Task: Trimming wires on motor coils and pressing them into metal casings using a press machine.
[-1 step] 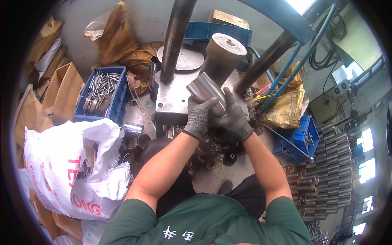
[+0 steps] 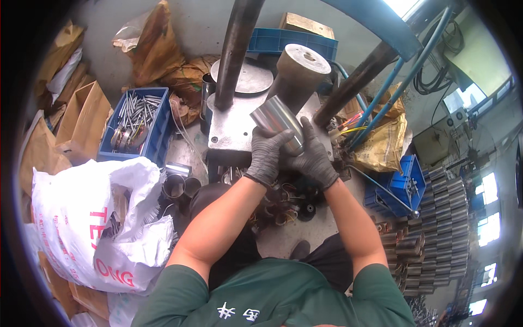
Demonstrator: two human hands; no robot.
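Both my hands wear dark grey gloves and grip a shiny metal cylinder [image 2: 275,121], held tilted above the near edge of a metal machine plate [image 2: 231,131]. My left hand [image 2: 266,155] wraps its lower left side, thumb across it. Around the lower right side is my right hand [image 2: 315,159], its fingers partly hidden. Just behind the cylinder, a thick round metal post [image 2: 294,82] rises from the plate. A flat round disc [image 2: 250,79] lies to its left, beside a dark steel column [image 2: 235,54].
A second column [image 2: 357,82] and blue hoses [image 2: 400,82] stand right. Left are a blue bin [image 2: 159,133] of metal shafts and a white sack [image 2: 76,212]. Metal tubes [image 2: 175,186] and dark wound parts [image 2: 283,204] lie below. Right are a blue bin [image 2: 402,182] and stacked cylinders [image 2: 444,223].
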